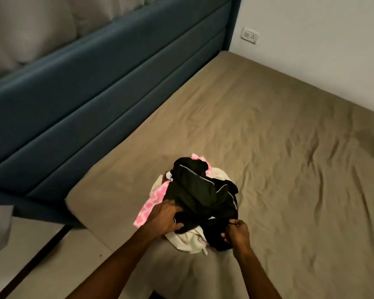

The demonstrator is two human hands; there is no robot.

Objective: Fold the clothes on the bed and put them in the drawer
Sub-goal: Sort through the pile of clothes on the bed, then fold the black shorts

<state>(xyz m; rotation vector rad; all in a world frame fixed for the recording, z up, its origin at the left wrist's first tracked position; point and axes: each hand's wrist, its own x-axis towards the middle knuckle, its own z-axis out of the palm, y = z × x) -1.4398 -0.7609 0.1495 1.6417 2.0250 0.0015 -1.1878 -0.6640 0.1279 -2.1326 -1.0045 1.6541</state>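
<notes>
Three garments lie heaped near the bed's [268, 147] near corner: a black garment [203, 190] on top, a pink garment [151, 203] with a pale square print under its left side, and a cream garment [188, 238] underneath, showing at the near and far edges of the pile. The black one is crumpled, with thin white piping running across its upper folds and a small white mark near its near edge; that mark is too small to read.

Both forearms reach in from the lower edge of the view. The left hand [164, 216] lies palm down on the black cloth's near-left edge, fingers curled into the fabric and gripping a fold. The right hand [235, 233] is turned knuckles up at the near-right edge, pinching the black hem between thumb and fingers. The two hands are apart, with a bunched stretch of black cloth between them.

The bed is covered by a wrinkled tan sheet. A blue padded headboard [95, 93] runs along its left side. Behind it is a white wall [322, 39] with a socket [250, 35]. A pale tiled floor [52, 255] shows at the lower left.
</notes>
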